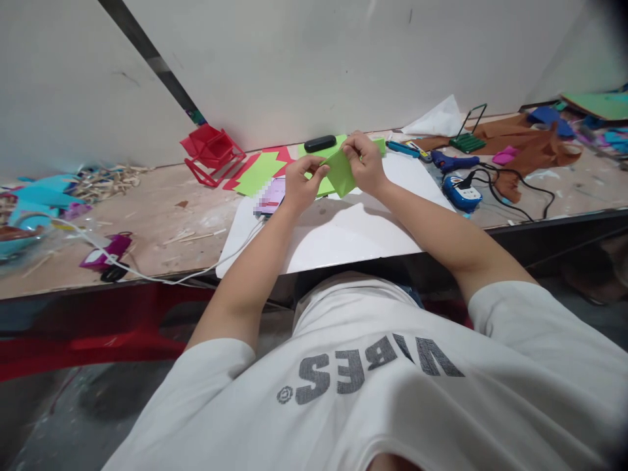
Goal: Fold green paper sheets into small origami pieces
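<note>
Both hands hold a folded piece of green paper above the white board. My left hand pinches its left end between thumb and fingers. At the top right of the piece, my right hand is closed on it. Under and behind the hands lie more green sheets and some red paper. A phone with a lit screen and a white cable lies beside my left hand. Behind the hands rests a black oblong case.
A small red folded chair model stands at the back left. To the right are a blue cutter, a glue gun, a blue power socket with black cord and brown sheets. Wood sticks and a purple socket lie left.
</note>
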Motion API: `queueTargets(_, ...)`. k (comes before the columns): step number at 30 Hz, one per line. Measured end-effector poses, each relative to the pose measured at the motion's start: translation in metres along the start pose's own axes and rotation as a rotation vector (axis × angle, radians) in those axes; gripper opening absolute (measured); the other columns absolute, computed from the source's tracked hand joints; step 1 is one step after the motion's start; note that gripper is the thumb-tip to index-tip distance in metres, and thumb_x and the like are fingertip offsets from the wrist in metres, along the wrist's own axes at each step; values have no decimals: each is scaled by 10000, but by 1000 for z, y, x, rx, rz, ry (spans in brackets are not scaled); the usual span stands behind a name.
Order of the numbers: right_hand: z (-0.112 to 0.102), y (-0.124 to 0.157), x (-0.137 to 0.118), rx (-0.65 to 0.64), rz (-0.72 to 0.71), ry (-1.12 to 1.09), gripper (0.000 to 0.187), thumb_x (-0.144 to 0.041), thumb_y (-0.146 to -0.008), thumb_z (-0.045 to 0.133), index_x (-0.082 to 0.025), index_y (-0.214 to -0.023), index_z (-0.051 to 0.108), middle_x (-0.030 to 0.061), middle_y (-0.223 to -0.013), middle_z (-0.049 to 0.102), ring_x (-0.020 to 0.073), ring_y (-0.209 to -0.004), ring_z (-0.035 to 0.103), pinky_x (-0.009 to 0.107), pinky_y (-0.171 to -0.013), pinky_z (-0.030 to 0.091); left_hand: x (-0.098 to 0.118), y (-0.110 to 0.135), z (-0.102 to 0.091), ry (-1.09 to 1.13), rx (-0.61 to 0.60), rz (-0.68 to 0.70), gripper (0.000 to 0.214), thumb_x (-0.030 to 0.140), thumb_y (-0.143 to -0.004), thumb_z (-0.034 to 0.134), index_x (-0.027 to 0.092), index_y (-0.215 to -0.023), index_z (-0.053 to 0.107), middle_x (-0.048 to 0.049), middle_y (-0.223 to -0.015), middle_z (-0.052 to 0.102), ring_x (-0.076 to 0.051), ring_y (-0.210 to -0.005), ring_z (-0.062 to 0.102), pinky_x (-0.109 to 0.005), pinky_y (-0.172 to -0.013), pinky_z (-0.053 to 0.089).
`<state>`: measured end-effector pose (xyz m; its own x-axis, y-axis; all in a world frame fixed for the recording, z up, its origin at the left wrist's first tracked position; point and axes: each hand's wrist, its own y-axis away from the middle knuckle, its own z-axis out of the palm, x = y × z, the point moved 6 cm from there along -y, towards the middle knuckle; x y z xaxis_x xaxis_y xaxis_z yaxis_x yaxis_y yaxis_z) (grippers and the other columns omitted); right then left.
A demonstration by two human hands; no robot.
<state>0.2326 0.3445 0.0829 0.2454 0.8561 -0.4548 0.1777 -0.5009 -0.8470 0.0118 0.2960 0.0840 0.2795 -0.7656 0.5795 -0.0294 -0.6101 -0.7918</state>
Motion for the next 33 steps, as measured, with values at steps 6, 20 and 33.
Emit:
queueTargets(6,-1,2,-5,13,-49,24,770,-925,-1313,389,-293,-1132,790,121,-1141,773,337,-1142,796,596,-1146,735,4,1,1,-7,24,71,694,968,-1058,882,281,-974,934,-59,-876,873,-199,-771,773,-352,-747,631)
queueTargets(20,7,8,-11,-5,11,76,705,-920,-1304,462,-306,-1104,746,101,-1136,776,349,-1194,780,651,-1277,655,-7,0,-10,-64,120,93,527,782,-1104,924,296,-904,886,-42,-826,833,-212,-754,733,-389,-749,608)
queueTargets(33,8,9,-40,-132,-41,202,525,-729,-1307,584,-295,-1108,804,119,-1208,822,438,-1363,785,785,-1415,478,15,1,-3,-160,30,18,428,659,-1053,992,320,-892,787,-71,-948,808,-335,-1026,760,-573,-1163,613)
